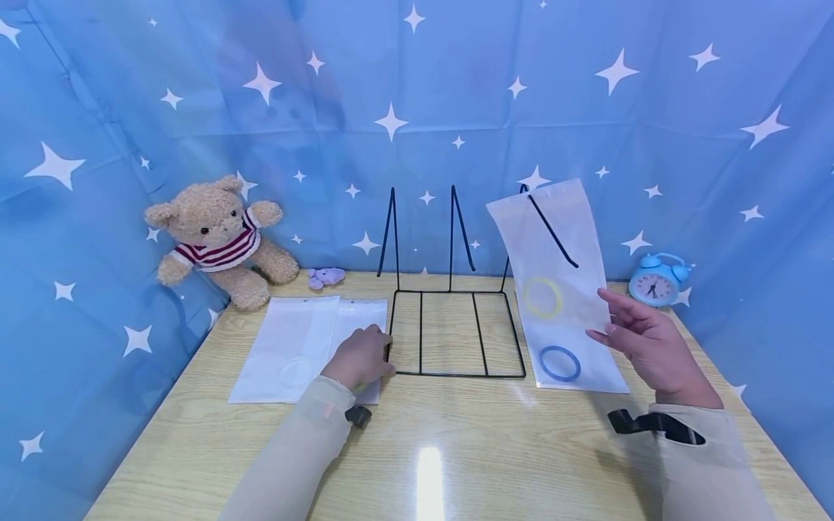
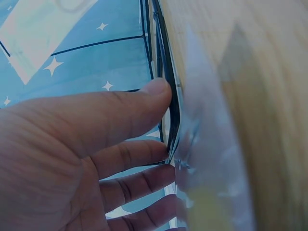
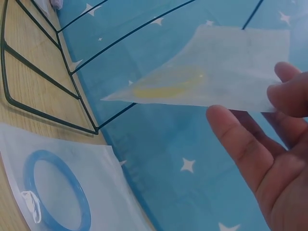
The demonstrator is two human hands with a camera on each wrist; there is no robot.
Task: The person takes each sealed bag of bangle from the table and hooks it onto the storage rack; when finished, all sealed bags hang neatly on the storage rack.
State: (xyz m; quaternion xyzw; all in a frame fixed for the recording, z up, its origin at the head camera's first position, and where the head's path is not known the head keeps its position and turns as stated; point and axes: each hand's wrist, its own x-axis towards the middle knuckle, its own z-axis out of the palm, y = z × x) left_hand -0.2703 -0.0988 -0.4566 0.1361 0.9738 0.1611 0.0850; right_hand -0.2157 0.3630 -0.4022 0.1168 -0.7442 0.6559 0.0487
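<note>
My left hand (image 1: 362, 358) grips the left front of a black wire rack (image 1: 459, 375), thumb and fingers on its rod in the left wrist view. Beside that hand lie white bags (image 1: 296, 333), one with a pale ring (image 1: 296, 373). A white translucent bag (image 1: 560, 231) with a yellow ring (image 1: 544, 298) hangs on the rack's right hook (image 1: 552, 230). My right hand (image 1: 651, 347) is at that bag's right edge, thumb and forefinger apart, fingertips touching or close to it. Below it lies another bag (image 1: 602, 369) with a blue ring (image 1: 560, 363).
A teddy bear (image 1: 218, 242) sits at the back left, near a small purple toy (image 1: 326, 277). At the back right stands a blue alarm clock (image 1: 654, 281). Two more hooks (image 1: 459, 224) rise from the rack. A starry blue cloth (image 1: 391, 72) surrounds the wooden table (image 1: 508, 463).
</note>
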